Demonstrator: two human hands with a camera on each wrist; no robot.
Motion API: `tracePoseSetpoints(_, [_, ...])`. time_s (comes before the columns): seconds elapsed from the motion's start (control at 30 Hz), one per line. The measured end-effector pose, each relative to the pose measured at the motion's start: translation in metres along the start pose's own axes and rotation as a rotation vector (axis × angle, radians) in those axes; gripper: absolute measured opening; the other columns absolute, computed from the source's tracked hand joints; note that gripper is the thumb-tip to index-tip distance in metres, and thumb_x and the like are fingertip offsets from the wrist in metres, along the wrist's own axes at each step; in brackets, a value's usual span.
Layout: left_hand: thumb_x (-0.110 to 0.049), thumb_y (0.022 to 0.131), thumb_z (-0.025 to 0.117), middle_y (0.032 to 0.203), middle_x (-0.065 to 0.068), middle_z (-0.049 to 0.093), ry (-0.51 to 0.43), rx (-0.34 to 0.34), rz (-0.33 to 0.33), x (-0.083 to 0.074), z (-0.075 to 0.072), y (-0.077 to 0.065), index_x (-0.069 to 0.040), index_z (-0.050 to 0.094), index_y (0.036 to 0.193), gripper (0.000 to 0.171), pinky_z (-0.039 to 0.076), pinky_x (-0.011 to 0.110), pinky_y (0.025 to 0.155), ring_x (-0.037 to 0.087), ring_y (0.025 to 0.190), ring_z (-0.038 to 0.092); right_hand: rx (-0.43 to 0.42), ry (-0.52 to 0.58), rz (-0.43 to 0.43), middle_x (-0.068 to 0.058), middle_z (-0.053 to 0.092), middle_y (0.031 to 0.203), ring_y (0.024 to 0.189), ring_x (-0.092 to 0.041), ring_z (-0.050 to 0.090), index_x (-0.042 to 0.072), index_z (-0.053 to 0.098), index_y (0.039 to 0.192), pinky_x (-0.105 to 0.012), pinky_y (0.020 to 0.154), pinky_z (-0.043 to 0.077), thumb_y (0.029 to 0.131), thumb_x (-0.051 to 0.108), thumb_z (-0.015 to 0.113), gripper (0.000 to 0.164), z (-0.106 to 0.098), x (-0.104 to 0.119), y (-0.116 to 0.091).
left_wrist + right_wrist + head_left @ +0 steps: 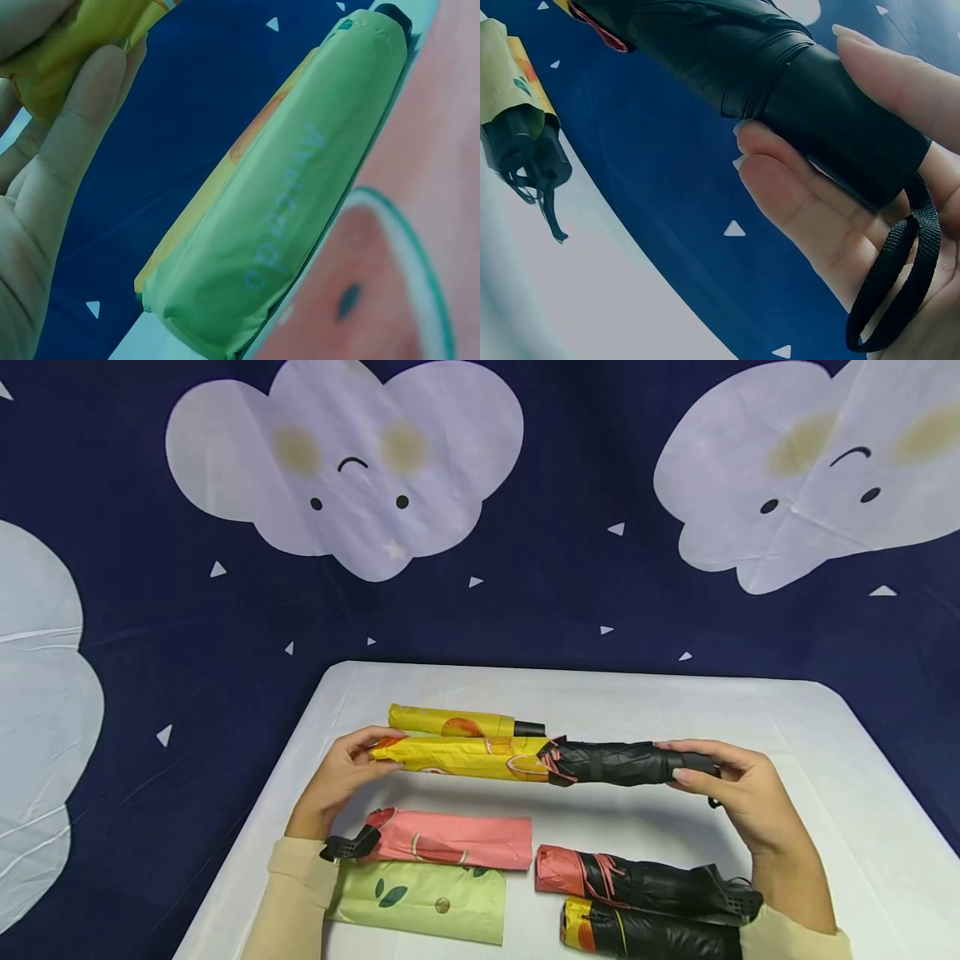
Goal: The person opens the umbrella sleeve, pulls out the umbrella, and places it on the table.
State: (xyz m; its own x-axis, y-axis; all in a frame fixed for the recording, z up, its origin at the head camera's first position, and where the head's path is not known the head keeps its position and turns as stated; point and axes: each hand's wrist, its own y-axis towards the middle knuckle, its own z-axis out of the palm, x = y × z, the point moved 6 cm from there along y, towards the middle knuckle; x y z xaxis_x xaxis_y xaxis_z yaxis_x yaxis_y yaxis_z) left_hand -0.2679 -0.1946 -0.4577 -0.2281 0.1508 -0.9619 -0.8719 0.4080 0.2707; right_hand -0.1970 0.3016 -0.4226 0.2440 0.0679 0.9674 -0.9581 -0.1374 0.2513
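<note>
Pinching left end of yellow sleeve (450, 757), left hand (347, 770); sleeve level above white table (750, 710), mouth meeting black umbrella (611, 763); right hand (742, 781) clamped on handle (840, 120); step looks like sleeving, partway; next move calls for straight, steady push.

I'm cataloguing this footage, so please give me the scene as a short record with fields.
Left hand: the left hand holds the outer end of a yellow sleeve
Right hand: the right hand grips the handle of a folded black umbrella
Held pair: in line, raised above the white table; overlap unclear
Near, left: pink sleeve, green sleeve
Near, right: pink-tipped umbrella, yellow-tipped umbrella
Far side: yellow-covered umbrella; beside it, in the left wrist view, a green-covered umbrella marked "Avocado"
Backdrop: navy cloth with clouds
</note>
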Motion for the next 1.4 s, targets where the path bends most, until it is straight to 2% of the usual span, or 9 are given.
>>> tracePoseSetpoints(0.27, [0.008, 0.087, 0.076, 0.115, 0.007, 0.069, 0.001, -0.041, -0.007, 0.000, -0.005, -0.001, -0.001, 0.068, 0.123, 0.038, 0.060, 0.027, 0.077, 0.016, 0.094, 0.069, -0.005, 0.034, -0.035, -0.018, 0.072, 0.120, 0.111, -0.029, 0.069, -0.027, 0.055, 0.121, -0.042, 0.079, 0.060, 0.088, -0.027, 0.060, 0.034, -0.010, 0.002, -0.006])
tracePoseSetpoints(0.37, [0.006, 0.088, 0.076, 0.118, 0.008, 0.069, 0.004, -0.040, 0.003, 0.000, -0.006, -0.001, 0.002, 0.066, 0.124, 0.037, 0.060, 0.028, 0.076, 0.016, 0.094, 0.069, -0.004, 0.036, -0.035, -0.017, 0.072, 0.120, 0.112, -0.029, 0.069, -0.027, 0.055, 0.121, -0.043, 0.079, 0.060, 0.088, -0.027, 0.059, 0.034, -0.012, 0.002, -0.007])
tracePoseSetpoints(0.57, [0.012, 0.089, 0.071, 0.127, 0.010, 0.068, -0.003, -0.040, 0.022, -0.002, -0.008, -0.004, 0.012, 0.060, 0.127, 0.040, 0.059, 0.026, 0.077, 0.016, 0.096, 0.069, 0.007, 0.040, -0.040, -0.017, 0.072, 0.119, 0.109, -0.029, 0.070, -0.028, 0.054, 0.121, -0.043, 0.078, 0.060, 0.089, -0.028, 0.056, 0.033, -0.016, 0.000, -0.007])
tracePoseSetpoints(0.83, [0.014, 0.090, 0.068, 0.124, 0.008, 0.068, -0.013, -0.055, 0.046, -0.005, -0.016, -0.005, 0.006, 0.064, 0.126, 0.037, 0.059, 0.025, 0.077, 0.013, 0.094, 0.069, 0.055, 0.153, -0.123, -0.026, 0.068, 0.122, 0.112, -0.032, 0.068, -0.030, 0.052, 0.122, -0.045, 0.080, 0.059, 0.088, -0.033, 0.047, 0.035, -0.025, 0.005, -0.013])
tracePoseSetpoints(0.97, [0.013, 0.091, 0.067, 0.125, 0.013, 0.067, -0.018, -0.039, 0.059, -0.004, -0.019, -0.005, 0.012, 0.060, 0.127, 0.037, 0.059, 0.027, 0.081, 0.016, 0.099, 0.069, 0.061, 0.102, -0.108, -0.023, 0.070, 0.122, 0.112, -0.029, 0.069, -0.027, 0.054, 0.122, -0.042, 0.079, 0.060, 0.088, -0.033, 0.049, 0.035, -0.033, 0.003, -0.019])
tracePoseSetpoints(1.03, [0.014, 0.091, 0.066, 0.127, 0.017, 0.067, -0.027, -0.031, 0.061, -0.002, -0.021, -0.006, 0.015, 0.058, 0.128, 0.037, 0.059, 0.027, 0.082, 0.017, 0.102, 0.069, 0.092, 0.092, -0.110, -0.024, 0.069, 0.123, 0.112, -0.029, 0.069, -0.028, 0.053, 0.122, -0.040, 0.079, 0.060, 0.087, -0.034, 0.048, 0.036, -0.037, 0.001, -0.021])
tracePoseSetpoints(1.2, [0.015, 0.091, 0.065, 0.126, 0.014, 0.068, -0.030, -0.042, 0.060, 0.001, -0.025, -0.009, 0.012, 0.061, 0.126, 0.035, 0.058, 0.025, 0.082, 0.016, 0.102, 0.069, 0.136, 0.073, -0.116, -0.026, 0.067, 0.126, 0.111, -0.028, 0.069, -0.028, 0.053, 0.123, -0.036, 0.080, 0.061, 0.087, -0.035, 0.047, 0.038, -0.048, -0.002, -0.027])
tracePoseSetpoints(1.33, [0.014, 0.090, 0.067, 0.121, 0.008, 0.069, -0.007, -0.075, 0.058, 0.002, -0.030, -0.014, 0.009, 0.063, 0.125, 0.035, 0.058, 0.024, 0.080, 0.013, 0.097, 0.069, 0.098, 0.069, -0.109, -0.024, 0.068, 0.126, 0.112, -0.028, 0.068, -0.029, 0.051, 0.124, -0.040, 0.081, 0.060, 0.088, -0.034, 0.046, 0.037, -0.060, -0.004, -0.034])
tracePoseSetpoints(1.4, [0.015, 0.090, 0.066, 0.120, 0.008, 0.070, 0.003, -0.082, 0.058, 0.003, -0.033, -0.019, 0.012, 0.061, 0.125, 0.035, 0.058, 0.024, 0.080, 0.013, 0.096, 0.068, 0.072, 0.041, -0.082, -0.020, 0.069, 0.126, 0.113, -0.026, 0.068, -0.029, 0.050, 0.125, -0.042, 0.081, 0.060, 0.089, -0.033, 0.046, 0.036, -0.066, -0.007, -0.040])
